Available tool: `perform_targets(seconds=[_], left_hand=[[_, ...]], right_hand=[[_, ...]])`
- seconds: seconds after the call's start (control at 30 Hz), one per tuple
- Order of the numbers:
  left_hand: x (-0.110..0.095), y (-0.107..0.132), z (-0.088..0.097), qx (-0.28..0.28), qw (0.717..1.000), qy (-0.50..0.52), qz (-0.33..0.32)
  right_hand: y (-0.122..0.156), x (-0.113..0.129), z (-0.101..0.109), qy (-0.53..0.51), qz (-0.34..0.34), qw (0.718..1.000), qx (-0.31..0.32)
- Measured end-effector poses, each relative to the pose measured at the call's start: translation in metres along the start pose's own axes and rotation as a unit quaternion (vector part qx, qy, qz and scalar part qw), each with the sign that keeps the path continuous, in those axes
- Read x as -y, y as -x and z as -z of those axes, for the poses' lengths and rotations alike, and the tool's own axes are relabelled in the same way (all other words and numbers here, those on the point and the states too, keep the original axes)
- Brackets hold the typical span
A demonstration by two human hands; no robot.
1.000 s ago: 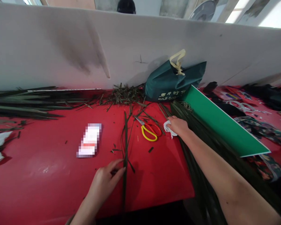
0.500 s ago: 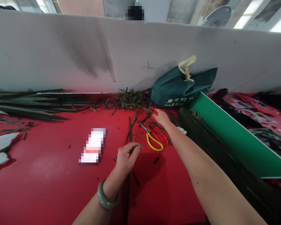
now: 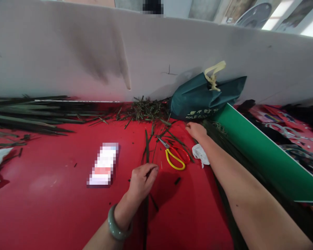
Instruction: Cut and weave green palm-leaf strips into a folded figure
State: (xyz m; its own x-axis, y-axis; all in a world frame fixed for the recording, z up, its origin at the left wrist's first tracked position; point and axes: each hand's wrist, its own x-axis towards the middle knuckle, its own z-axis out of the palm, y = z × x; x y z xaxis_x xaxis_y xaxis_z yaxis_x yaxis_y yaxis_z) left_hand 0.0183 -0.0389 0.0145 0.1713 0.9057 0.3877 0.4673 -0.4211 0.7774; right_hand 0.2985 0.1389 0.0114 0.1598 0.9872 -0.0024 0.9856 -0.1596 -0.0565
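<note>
My left hand (image 3: pixel 142 178), a green bangle (image 3: pixel 116 224) at its wrist, is closed with thumb and fingertips together above a long dark green leaf strip (image 3: pixel 146 149). Whatever may be in its pinch is too small to make out. Farther out, my right hand (image 3: pixel 197 132) is closed, its fingers curled by the end of a bundle of long leaves (image 3: pixel 224 146). Its fingertips are partly hidden. Between the hands lie scissors (image 3: pixel 176 156) with one yellow and one red handle. A crumpled white tissue (image 3: pixel 200 155) sits beside my right forearm.
A lit phone (image 3: pixel 104 163) rests on the red table (image 3: pixel 54 208). Leaf clippings (image 3: pixel 147 109) and a dark green drawstring bag (image 3: pixel 206 97) lie against the white partition (image 3: pixel 80 52). More leaves (image 3: pixel 28 114) spread at the left; a green board (image 3: pixel 263 152) borders the right.
My right hand has moved right, from the loose leaf scraps to the leaf bundle, uncovering more of the tissue. My left hand keeps nearly the same place and pose.
</note>
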Motion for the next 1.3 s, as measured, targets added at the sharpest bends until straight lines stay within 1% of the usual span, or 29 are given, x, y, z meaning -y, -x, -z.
perform_targets(seconds=[0.03,0.1,0.17,0.33,0.43,0.5,0.57,0.63,0.67,0.77,0.83,0.93,1.03,1.1,1.17,1.23,1.3], left_hand=[[0.0,0.0,0.0,-0.001,1.0,0.003,0.003],[0.001,0.0,-0.001,0.001,1.0,0.006,0.015],[0.002,0.001,-0.002,0.007,1.0,0.006,0.025],[0.005,0.004,-0.004,0.011,0.999,0.019,0.044],[0.004,0.005,-0.005,0.006,0.998,0.03,0.049],[0.002,0.006,-0.005,0.009,0.998,0.034,0.046],[0.0,0.006,-0.005,0.012,0.998,0.034,0.043],[-0.001,0.006,-0.005,0.013,0.998,0.036,0.042],[-0.001,0.007,-0.006,0.013,0.998,0.037,0.043],[0.001,0.008,-0.005,0.007,0.998,0.042,0.044],[0.001,0.008,-0.005,0.004,0.998,0.043,0.045],[0.0,0.007,-0.003,0.008,0.998,0.044,0.05],[-0.002,0.007,-0.002,0.016,0.998,0.044,0.052],[-0.003,0.007,-0.002,0.02,0.998,0.038,0.052],[-0.003,0.007,-0.002,0.021,0.998,0.032,0.052],[-0.002,0.007,-0.003,0.022,0.998,0.029,0.052],[-0.001,0.007,-0.003,0.023,0.998,0.026,0.055]], right_hand=[[0.006,-0.014,0.002,0.026,-0.009,0.999,0.024],[0.018,-0.035,0.006,0.063,-0.018,0.997,0.046],[0.03,-0.046,0.007,0.084,-0.02,0.994,0.063],[0.052,-0.054,0.01,0.102,-0.041,0.99,0.093],[0.063,-0.062,0.012,0.097,-0.029,0.989,0.108],[0.07,-0.065,0.011,0.06,-0.004,0.99,0.13],[0.074,-0.063,0.007,-0.009,0.023,0.989,0.145],[0.077,-0.055,0.003,-0.057,0.019,0.99,0.128],[0.078,-0.05,0.002,-0.049,0.012,0.993,0.109],[0.08,-0.037,0.003,0.034,-0.02,0.996,0.085],[0.083,-0.036,0.009,0.07,-0.042,0.994,0.079],[0.087,-0.052,0.023,0.082,-0.087,0.993,0.024],[0.094,-0.082,0.039,0.107,-0.132,0.985,-0.019],[0.1,-0.1,0.045,0.123,-0.147,0.981,-0.012],[0.106,-0.111,0.047,0.122,-0.16,0.979,0.011],[0.112,-0.114,0.045,0.111,-0.168,0.979,0.031],[0.117,-0.115,0.042,0.097,-0.171,0.98,0.038]])
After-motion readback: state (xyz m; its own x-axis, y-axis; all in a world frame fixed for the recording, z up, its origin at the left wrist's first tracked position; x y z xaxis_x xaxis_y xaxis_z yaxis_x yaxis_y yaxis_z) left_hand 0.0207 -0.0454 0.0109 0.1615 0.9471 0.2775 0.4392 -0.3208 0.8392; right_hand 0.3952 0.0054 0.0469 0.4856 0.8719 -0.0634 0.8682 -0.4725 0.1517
